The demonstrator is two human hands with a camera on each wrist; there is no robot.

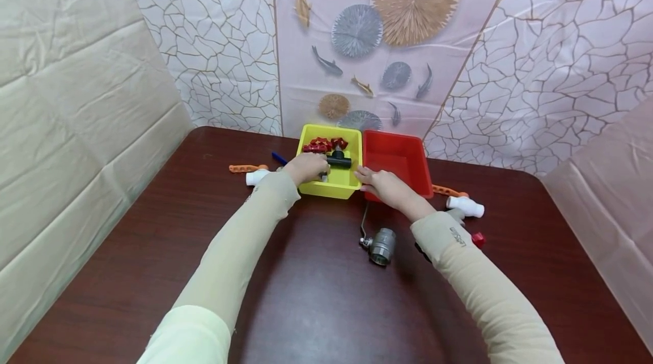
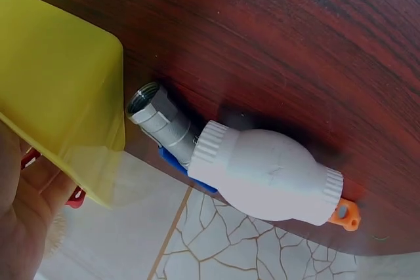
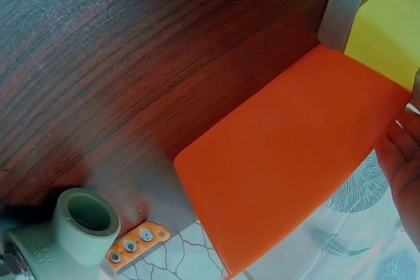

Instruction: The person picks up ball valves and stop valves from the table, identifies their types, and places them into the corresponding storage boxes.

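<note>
My left hand point(image 1: 306, 167) reaches over the near left rim into the yellow bin point(image 1: 342, 189). Beside its fingers lies a black tee pipe fitting point(image 1: 339, 163); several red valve handles point(image 1: 321, 143) lie behind. In the left wrist view, the yellow bin point(image 2: 62, 63) hides part of the left hand point(image 2: 26, 208), so its grip is unclear. My right hand point(image 1: 385, 187) is over the near edge of the red bin point(image 1: 403, 163), its extended fingers touching the yellow bin's right rim. In the right wrist view, only some right fingers point(image 3: 403, 145) show beside the rims.
A metal ball valve point(image 1: 382, 246) with a long lever lies before the bins. Left of them are a white valve point(image 2: 269, 172), a small metal valve point(image 2: 164, 119) and an orange handle point(image 1: 245, 168). At right lie another white valve point(image 1: 465, 206) and a grey fitting point(image 3: 85, 218).
</note>
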